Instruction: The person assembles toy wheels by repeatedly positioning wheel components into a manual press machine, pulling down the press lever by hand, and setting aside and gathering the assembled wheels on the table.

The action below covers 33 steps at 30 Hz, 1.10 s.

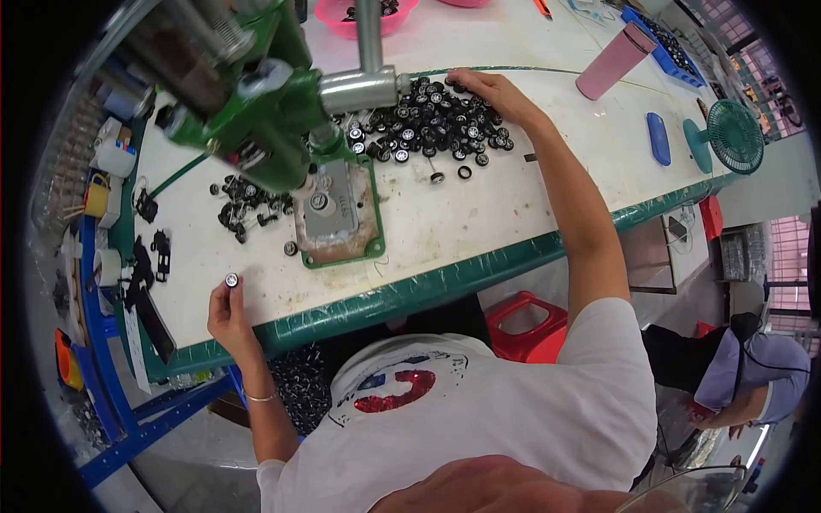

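My left hand [227,318] is raised over the table's near left edge. Its thumb and fingertips pinch a small black toy wheel [232,280] with a silver hub. My right hand [503,96] reaches to the far edge of a heap of similar black wheels [436,124], its fingers stretched over them; their tips are partly hidden. Between the hands stands a green hand press [265,128] with a metal lever. On its grey base plate [335,224] a round, wheel-like piece [319,202] sits under the ram. Loose wheels [291,248] lie beside the base.
Small black parts with axles [244,205] are piled left of the press. Black plastic pieces [160,255] lie farther left. A pink bowl [366,19], pink tumbler [614,61], blue case [658,138] and green fan [734,137] stand around the white table. Another person [744,372] is at right.
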Motion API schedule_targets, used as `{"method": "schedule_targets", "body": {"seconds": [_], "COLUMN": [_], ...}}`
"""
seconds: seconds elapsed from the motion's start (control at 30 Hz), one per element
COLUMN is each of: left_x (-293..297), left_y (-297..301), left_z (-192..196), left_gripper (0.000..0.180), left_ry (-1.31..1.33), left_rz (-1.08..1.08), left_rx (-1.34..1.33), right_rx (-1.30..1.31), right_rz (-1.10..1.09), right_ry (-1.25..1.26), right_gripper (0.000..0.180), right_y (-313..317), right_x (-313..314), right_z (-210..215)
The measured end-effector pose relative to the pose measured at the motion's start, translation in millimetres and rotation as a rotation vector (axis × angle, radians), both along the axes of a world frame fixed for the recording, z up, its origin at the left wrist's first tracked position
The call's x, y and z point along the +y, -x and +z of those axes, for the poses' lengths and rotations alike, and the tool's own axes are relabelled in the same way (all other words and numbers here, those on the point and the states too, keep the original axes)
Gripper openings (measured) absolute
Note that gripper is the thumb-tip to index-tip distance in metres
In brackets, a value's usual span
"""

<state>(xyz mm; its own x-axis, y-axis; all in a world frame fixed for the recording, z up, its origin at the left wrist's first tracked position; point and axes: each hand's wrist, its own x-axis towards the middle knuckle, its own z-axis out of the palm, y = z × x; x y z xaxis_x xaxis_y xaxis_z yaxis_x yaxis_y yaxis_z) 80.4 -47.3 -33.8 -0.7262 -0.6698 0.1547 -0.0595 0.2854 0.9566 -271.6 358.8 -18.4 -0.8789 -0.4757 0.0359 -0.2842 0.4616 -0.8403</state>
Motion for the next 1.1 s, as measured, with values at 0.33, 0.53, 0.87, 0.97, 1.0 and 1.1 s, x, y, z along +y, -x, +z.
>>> {"method": "schedule_targets", "body": {"seconds": [0.33,0.53,0.87,0.97,1.0,1.1], "left_x": [13.8,16.9,42.4,47.9,51.2,57.2], "left_y": [16.5,22.6,39.3,46.9,50.2,60.8], "left_z": [21.0,21.7,22.4,25.8,27.0,31.0], "left_gripper": [0.011,0.012,0.011,0.012,0.012,0.014], "left_ry": [0.276,0.074,0.011,0.008,-0.015,-0.017], "left_rz": [-0.14,-0.204,-0.349,-0.351,-0.356,-0.369], "left_rx": [0.162,0.136,0.14,0.146,0.159,0.174], "right_rx": [0.346,0.724,0.831,0.888,0.887,0.873], "right_rz": [-0.361,-0.163,-0.243,-0.305,-0.309,-0.253], "right_ry": [0.099,-0.05,-0.199,-0.339,-0.331,-0.406], "right_gripper": [0.035,0.018,0.016,0.019,0.019,0.021], "right_y": [-56.4,-136.4,-172.8,-153.6,-150.6,-145.6], "right_x": [-11.0,-35.6,-41.8,-46.9,-48.2,-52.1], "right_z": [4.1,27.2,6.6,8.8,8.4,8.8]}}
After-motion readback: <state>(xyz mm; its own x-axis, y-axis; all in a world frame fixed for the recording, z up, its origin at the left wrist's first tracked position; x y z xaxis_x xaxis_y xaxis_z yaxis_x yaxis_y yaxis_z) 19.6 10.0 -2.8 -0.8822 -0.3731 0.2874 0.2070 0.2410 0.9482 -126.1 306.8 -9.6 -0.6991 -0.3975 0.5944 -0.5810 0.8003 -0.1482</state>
